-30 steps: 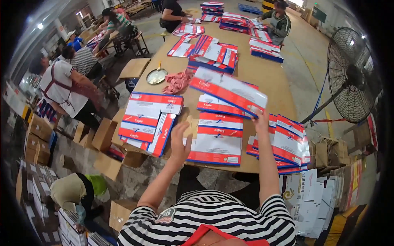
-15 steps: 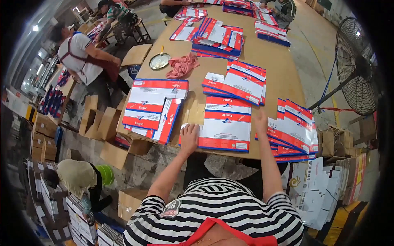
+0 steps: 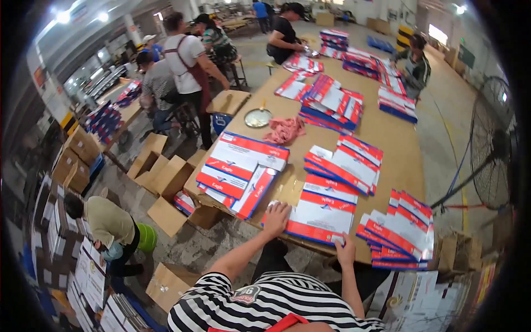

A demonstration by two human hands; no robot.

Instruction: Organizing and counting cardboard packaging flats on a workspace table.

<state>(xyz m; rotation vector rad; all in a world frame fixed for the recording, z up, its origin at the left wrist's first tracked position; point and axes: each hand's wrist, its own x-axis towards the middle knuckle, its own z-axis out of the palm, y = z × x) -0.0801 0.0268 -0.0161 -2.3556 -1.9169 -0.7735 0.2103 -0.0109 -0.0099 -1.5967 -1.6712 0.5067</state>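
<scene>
In front of me at the table's near edge lies a flat printed packet [image 3: 323, 213], coloured red, white and blue. My left hand [image 3: 277, 219] rests at its left side, palm down with fingers stretched out and slightly apart. At the packet's near right corner is my right hand [image 3: 346, 250], closed with the thumb on top and the other fingers partly hidden. A fanned pile of like packets [image 3: 348, 163] lies just beyond. Other stacks stand left [image 3: 238, 171] and right [image 3: 401, 227] of my hands.
On the table [image 3: 279, 191] are a pink cloth [image 3: 285, 130] and a round dish [image 3: 258, 117] with a brush-like handle. More packet stacks lie farther back. A large fan [image 3: 492, 144] stands right; open cartons [image 3: 168, 177] are on the left floor. Several people work around.
My view has tilted up, showing more of the room. My right hand has moved down along the packet's right side to its near corner. The left hand stays at the left side.
</scene>
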